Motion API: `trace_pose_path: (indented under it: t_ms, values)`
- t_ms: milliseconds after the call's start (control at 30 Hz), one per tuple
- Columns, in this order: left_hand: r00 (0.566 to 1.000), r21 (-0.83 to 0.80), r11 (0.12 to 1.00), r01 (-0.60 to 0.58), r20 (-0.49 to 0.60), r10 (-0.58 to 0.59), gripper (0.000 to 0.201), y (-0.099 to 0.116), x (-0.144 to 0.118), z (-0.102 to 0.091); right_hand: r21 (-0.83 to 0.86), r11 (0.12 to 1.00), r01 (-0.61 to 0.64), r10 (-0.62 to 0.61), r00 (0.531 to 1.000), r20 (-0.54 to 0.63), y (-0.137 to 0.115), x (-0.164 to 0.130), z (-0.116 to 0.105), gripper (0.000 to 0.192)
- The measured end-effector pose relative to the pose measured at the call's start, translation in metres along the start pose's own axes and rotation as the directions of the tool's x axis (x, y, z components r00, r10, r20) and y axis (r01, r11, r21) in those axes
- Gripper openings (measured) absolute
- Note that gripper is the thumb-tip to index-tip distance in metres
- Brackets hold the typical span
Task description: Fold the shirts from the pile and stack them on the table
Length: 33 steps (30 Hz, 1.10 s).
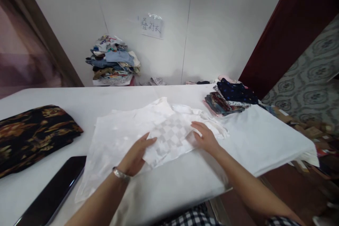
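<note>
A white shirt (122, 127) lies spread on the white table, its left part flat and its right part bunched. Over its front middle, a section with a pale grey check pattern (171, 132) is turned up. My left hand (136, 153), with a silver bracelet at the wrist, grips the left edge of that section, thumb on top and fingers underneath. At the section's right edge my right hand (208, 139) holds the cloth with bent fingers, and its grip is slightly blurred.
Dark floral cloth (39, 134) and a black phone-like device (55, 190) lie at left. Folded clothes (230, 97) are stacked at the back right; a taller clothes pile (113, 60) stands behind the table. A handwritten paper sign (152, 26) hangs on the wall. Boxes (312, 132) crowd the right floor.
</note>
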<state>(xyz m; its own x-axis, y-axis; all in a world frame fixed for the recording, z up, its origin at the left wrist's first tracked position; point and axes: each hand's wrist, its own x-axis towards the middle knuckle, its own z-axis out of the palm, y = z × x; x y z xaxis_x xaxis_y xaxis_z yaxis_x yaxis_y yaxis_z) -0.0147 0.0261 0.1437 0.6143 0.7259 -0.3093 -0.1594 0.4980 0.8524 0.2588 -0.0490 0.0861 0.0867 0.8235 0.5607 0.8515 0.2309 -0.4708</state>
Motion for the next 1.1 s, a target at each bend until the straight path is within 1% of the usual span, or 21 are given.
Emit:
trace_pose_path:
  t_ms: [67, 133, 200, 267, 300, 367, 433, 467, 533, 600, 667, 733, 800, 833, 867, 933, 967, 1000, 1033, 1067, 1100]
  values:
    - [0.996, 0.102, 0.994, -0.025, -0.085, 0.033, 0.056, 0.029, -0.006, -0.002, -0.234, 0.966, -0.110, 0.120, 0.992, 0.029, 0.033, 0.004, -0.005, 0.044]
    - [0.977, 0.222, 0.973, -0.070, -0.182, 0.112, 0.059, 0.056, -0.014, -0.010, -0.404, 0.897, -0.180, 0.218, 0.975, 0.051, 0.057, 0.005, -0.008, 0.050]
    - [0.939, 0.323, 0.939, -0.114, -0.274, 0.208, 0.064, 0.075, -0.022, -0.027, -0.499, 0.841, -0.209, 0.276, 0.959, 0.065, 0.071, 0.003, -0.012, 0.052]
    - [0.907, 0.375, 0.921, -0.106, -0.343, 0.244, 0.067, 0.083, -0.029, -0.051, -0.530, 0.823, -0.206, 0.296, 0.951, 0.089, 0.077, -0.001, -0.015, 0.048]
    - [0.899, 0.380, 0.922, -0.072, -0.375, 0.225, 0.067, 0.083, -0.031, -0.065, -0.526, 0.827, -0.199, 0.296, 0.950, 0.105, 0.079, -0.003, -0.017, 0.045]
    - [0.893, 0.352, 0.935, 0.039, -0.431, 0.125, 0.064, 0.075, -0.033, -0.093, -0.498, 0.845, -0.195, 0.290, 0.949, 0.121, 0.082, -0.006, -0.021, 0.037]
    - [0.874, 0.327, 0.933, 0.149, -0.485, 0.030, 0.057, 0.061, -0.032, -0.118, -0.465, 0.862, -0.203, 0.278, 0.955, 0.098, 0.083, -0.008, -0.024, 0.036]
    - [0.858, 0.337, 0.925, 0.178, -0.514, 0.022, 0.053, 0.054, -0.030, -0.128, -0.451, 0.869, -0.204, 0.267, 0.960, 0.082, 0.084, -0.009, -0.024, 0.037]
    - [0.818, 0.394, 0.900, 0.185, -0.570, 0.082, 0.046, 0.039, -0.026, -0.144, -0.431, 0.884, -0.181, 0.234, 0.969, 0.073, 0.084, -0.012, -0.025, 0.038]
    - [0.773, 0.449, 0.884, 0.129, -0.604, 0.194, 0.043, 0.027, -0.023, -0.154, -0.419, 0.899, -0.126, 0.189, 0.975, 0.114, 0.083, -0.018, -0.026, 0.037]
    - [0.718, 0.488, 0.871, 0.049, -0.624, 0.309, 0.042, 0.021, -0.022, -0.159, -0.414, 0.906, -0.082, 0.158, 0.976, 0.153, 0.083, -0.027, -0.028, 0.035]
    - [0.662, 0.548, 0.837, -0.006, -0.625, 0.414, 0.044, 0.018, -0.025, -0.160, -0.417, 0.906, -0.073, 0.152, 0.976, 0.157, 0.083, -0.036, -0.030, 0.033]
    - [0.625, 0.639, 0.769, 0.005, -0.603, 0.496, 0.047, 0.018, -0.029, -0.160, -0.426, 0.901, -0.079, 0.157, 0.976, 0.151, 0.084, -0.044, -0.034, 0.034]
    - [0.611, 0.694, 0.719, 0.038, -0.585, 0.533, 0.047, 0.017, -0.032, -0.159, -0.430, 0.899, -0.075, 0.155, 0.976, 0.153, 0.084, -0.046, -0.036, 0.034]
    - [0.597, 0.758, 0.647, 0.078, -0.555, 0.578, 0.046, 0.016, -0.035, -0.158, -0.435, 0.898, -0.067, 0.148, 0.977, 0.155, 0.083, -0.048, -0.037, 0.035]
    - [0.559, 0.889, 0.437, 0.135, -0.433, 0.708, 0.041, 0.010, -0.040, -0.155, -0.441, 0.897, -0.045, 0.116, 0.984, 0.135, 0.078, -0.049, -0.039, 0.036]
    - [0.545, 0.939, 0.317, 0.133, -0.336, 0.768, 0.039, 0.005, -0.043, -0.151, -0.437, 0.899, -0.028, 0.089, 0.989, 0.119, 0.073, -0.048, -0.039, 0.036]
    - [0.542, 0.974, 0.201, 0.103, -0.225, 0.810, 0.038, -0.002, -0.046, -0.148, -0.428, 0.904, -0.008, 0.057, 0.993, 0.102, 0.068, -0.046, -0.038, 0.036]
    - [0.562, 0.995, 0.092, 0.047, -0.103, 0.821, 0.038, -0.010, -0.050, -0.143, -0.412, 0.911, 0.018, 0.022, 0.996, 0.092, 0.061, -0.044, -0.037, 0.035]
    - [0.606, 1.000, -0.007, -0.020, 0.018, 0.795, 0.039, -0.018, -0.053, -0.139, -0.390, 0.919, 0.051, -0.015, 0.995, 0.095, 0.054, -0.041, -0.036, 0.034]
    - [0.657, 0.992, -0.096, -0.087, 0.129, 0.743, 0.040, -0.027, -0.057, -0.135, -0.364, 0.927, 0.089, -0.050, 0.992, 0.116, 0.048, -0.039, -0.035, 0.032]
